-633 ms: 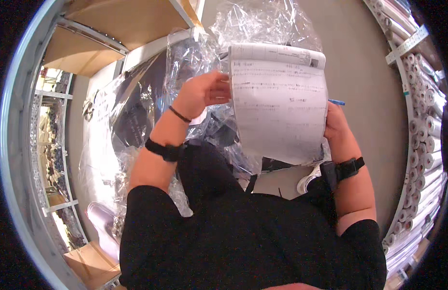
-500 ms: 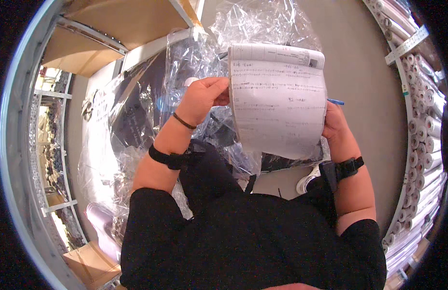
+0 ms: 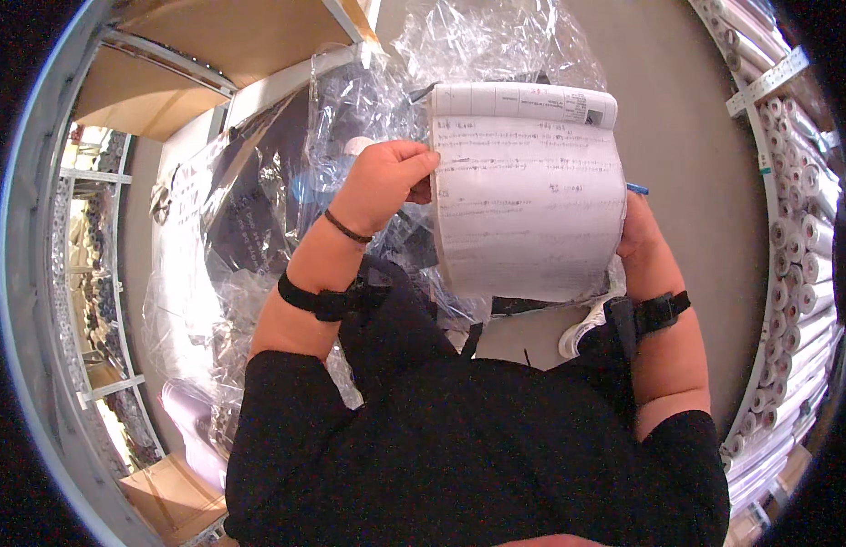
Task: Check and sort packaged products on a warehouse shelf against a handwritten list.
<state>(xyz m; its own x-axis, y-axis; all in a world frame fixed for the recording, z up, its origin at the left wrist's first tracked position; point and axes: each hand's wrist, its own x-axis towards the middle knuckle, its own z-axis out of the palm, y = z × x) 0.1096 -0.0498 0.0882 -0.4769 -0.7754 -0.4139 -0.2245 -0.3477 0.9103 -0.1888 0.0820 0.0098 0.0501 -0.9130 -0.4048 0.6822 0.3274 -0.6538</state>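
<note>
A sheaf of white paper sheets (image 3: 528, 219) with handwritten lines is held up before me, its top edge folded over. My left hand (image 3: 384, 182) pinches its left edge between thumb and fingers. At the right edge, my right hand (image 3: 638, 223) grips the sheets, its fingers partly hidden behind them. A blue pen (image 3: 637, 189) pokes out beside that hand; how it is held is hidden. Beneath the sheets and to their left lies crumpled clear plastic wrapping (image 3: 496, 41) over dark packages (image 3: 249, 214).
Rolls (image 3: 810, 264) in pale wrapping fill the rack along the right side. Cardboard boxes (image 3: 231, 36) stand at the upper left, with a shelf rack (image 3: 99, 173) of further rolls at the far left. Another cardboard box (image 3: 176, 497) sits at the lower left. Grey floor (image 3: 687, 155) shows between.
The sheets have shifted and turned very slightly, with both hands still on them. Otherwise little differs.
</note>
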